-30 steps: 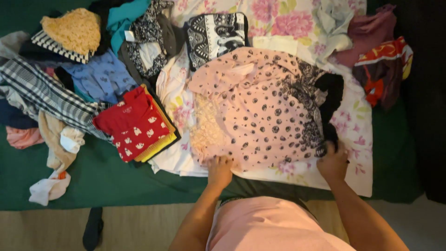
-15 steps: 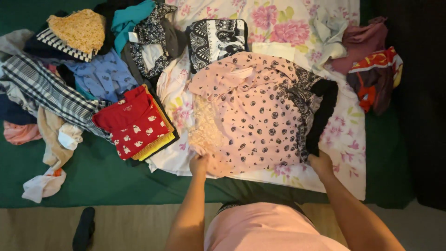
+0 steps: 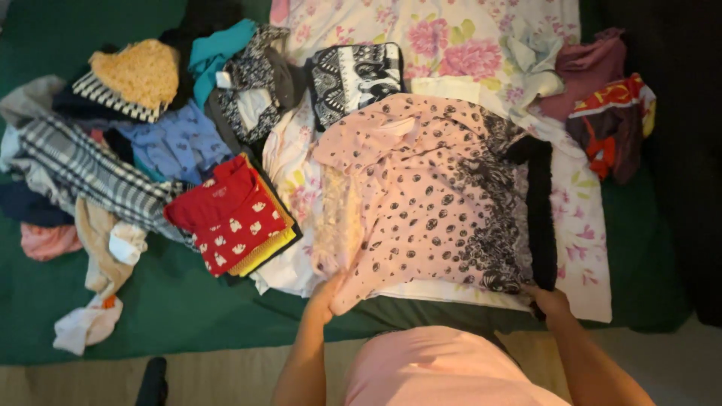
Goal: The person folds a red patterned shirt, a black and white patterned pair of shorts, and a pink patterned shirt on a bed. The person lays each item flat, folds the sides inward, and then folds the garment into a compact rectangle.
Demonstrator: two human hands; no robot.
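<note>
Both hands, left (image 3: 329,289) and right (image 3: 547,301), pinch the near hem of the pink spotted garment (image 3: 429,199), now drawn nearer than a second ago, flat on the floral sheet (image 3: 587,248); folded red top (image 3: 229,214) beyond-left

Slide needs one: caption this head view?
Both hands, left hand and right hand, grip the pink spotted garment on a green bed.

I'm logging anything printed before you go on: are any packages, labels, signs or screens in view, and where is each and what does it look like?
No packages, signs or screens; only clothes on a green cover.
Possible label: a small white tab on the teal garment, upper left; too small to be sure.
Both hands, left hand and right hand, hold the lower edge of the pink spotted garment, no label showing.
</note>
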